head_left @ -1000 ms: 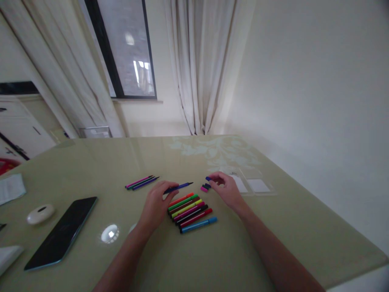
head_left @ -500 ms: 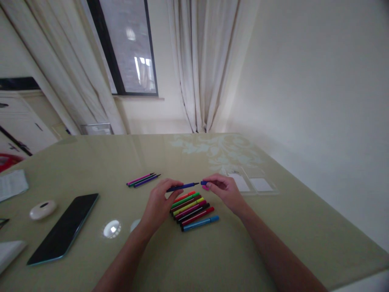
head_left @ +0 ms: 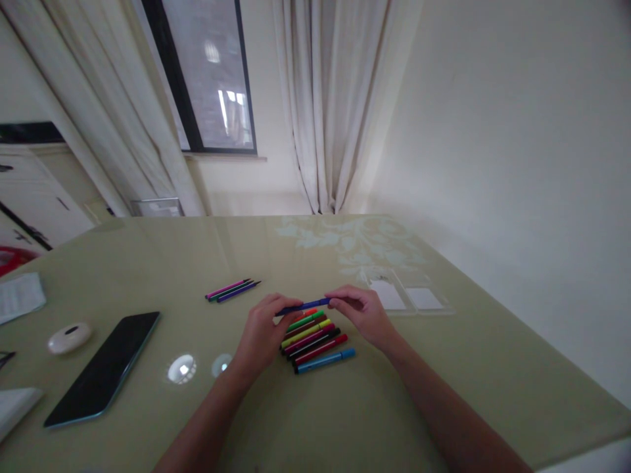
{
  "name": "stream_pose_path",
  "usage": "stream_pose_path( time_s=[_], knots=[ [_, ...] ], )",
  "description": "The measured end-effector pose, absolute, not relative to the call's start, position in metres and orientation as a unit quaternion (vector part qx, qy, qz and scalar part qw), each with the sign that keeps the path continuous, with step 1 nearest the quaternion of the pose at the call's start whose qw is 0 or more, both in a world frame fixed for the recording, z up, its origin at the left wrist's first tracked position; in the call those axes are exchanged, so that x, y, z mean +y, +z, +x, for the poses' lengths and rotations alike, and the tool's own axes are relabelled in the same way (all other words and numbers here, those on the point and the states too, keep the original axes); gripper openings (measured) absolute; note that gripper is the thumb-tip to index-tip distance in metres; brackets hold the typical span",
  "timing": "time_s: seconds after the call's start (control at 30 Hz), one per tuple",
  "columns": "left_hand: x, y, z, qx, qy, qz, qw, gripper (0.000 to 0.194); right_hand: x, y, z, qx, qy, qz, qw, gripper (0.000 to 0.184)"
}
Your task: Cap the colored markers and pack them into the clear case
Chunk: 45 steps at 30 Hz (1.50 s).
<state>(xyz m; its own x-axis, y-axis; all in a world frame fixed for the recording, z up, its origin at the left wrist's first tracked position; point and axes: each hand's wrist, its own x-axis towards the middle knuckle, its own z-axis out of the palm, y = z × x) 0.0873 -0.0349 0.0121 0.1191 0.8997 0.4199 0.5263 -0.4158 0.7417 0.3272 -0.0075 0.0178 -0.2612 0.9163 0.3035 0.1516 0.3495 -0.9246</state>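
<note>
A dark blue marker (head_left: 310,305) spans the gap between my two hands. My left hand (head_left: 260,330) pinches its barrel at the left end, and my right hand (head_left: 363,316) grips the cap at the other end. Cap and barrel meet in one line. Just below lies a slanted row of capped markers, among them a yellow-green marker (head_left: 306,335), a red marker (head_left: 320,350) and a light blue marker (head_left: 325,362). My left fingers partly cover the row's upper end. Farther back on the left, three uncapped markers (head_left: 233,291) lie side by side, tips pointing right.
Left on the glossy table (head_left: 315,427) are a black-screened tablet (head_left: 106,368), a white rounded case (head_left: 70,339) and a folded paper (head_left: 22,297). A clear plastic case (head_left: 411,297) lies beyond my right hand. A wall (head_left: 532,164) borders the table's right side.
The blue marker's tip has gone into the cap held by my right hand, closing the gap between them. A pink piece near my right fingertips is out of sight now.
</note>
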Motion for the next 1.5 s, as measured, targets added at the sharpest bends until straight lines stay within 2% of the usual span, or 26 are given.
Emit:
stream_pose_path(
  time_s=[0.37,0.43,0.53,0.67,0.77,0.87,0.93,1.0,1.1,1.23,1.5],
  knots=[
    [-0.031,0.01,0.089,0.502,0.429,0.714,0.233,0.019,-0.005,0.011,0.324,-0.663,0.431,-0.4,0.463,0.025],
    [-0.027,0.008,0.083,0.511,0.421,0.716,0.221,0.02,-0.001,0.009,0.327,-0.667,0.397,-0.42,0.47,0.027],
    [-0.019,0.001,0.069,0.56,0.396,0.701,0.195,0.019,0.006,0.006,0.336,-0.698,0.269,-0.47,0.468,0.027],
    [-0.015,-0.008,0.057,0.609,0.327,0.697,0.188,0.018,0.015,-0.002,0.35,-0.753,0.11,-0.526,0.38,0.022],
    [-0.013,-0.01,0.055,0.6,0.286,0.721,0.197,0.026,0.018,-0.01,0.352,-0.785,0.077,-0.541,0.293,0.023],
    [-0.009,-0.011,0.049,0.587,0.289,0.727,0.205,0.035,0.018,-0.013,0.351,-0.794,0.06,-0.555,0.241,0.023],
    [-0.005,-0.012,0.04,0.616,0.318,0.701,0.17,0.036,0.018,-0.013,0.35,-0.792,0.05,-0.566,0.221,0.023],
    [-0.003,-0.012,0.029,0.674,0.326,0.657,0.091,0.035,0.016,-0.01,0.349,-0.791,0.045,-0.577,0.201,0.022],
    [-0.004,-0.012,0.017,0.763,0.26,0.592,-0.017,0.038,0.014,-0.005,0.347,-0.786,0.046,-0.593,0.172,0.021],
    [-0.008,-0.009,0.016,0.801,0.178,0.57,-0.028,0.037,0.012,0.0,0.345,-0.772,0.042,-0.616,0.151,0.018],
    [-0.01,-0.011,0.016,0.813,0.149,0.561,-0.051,0.04,0.013,-0.006,0.346,-0.773,0.046,-0.607,0.179,0.017]
  ],
)
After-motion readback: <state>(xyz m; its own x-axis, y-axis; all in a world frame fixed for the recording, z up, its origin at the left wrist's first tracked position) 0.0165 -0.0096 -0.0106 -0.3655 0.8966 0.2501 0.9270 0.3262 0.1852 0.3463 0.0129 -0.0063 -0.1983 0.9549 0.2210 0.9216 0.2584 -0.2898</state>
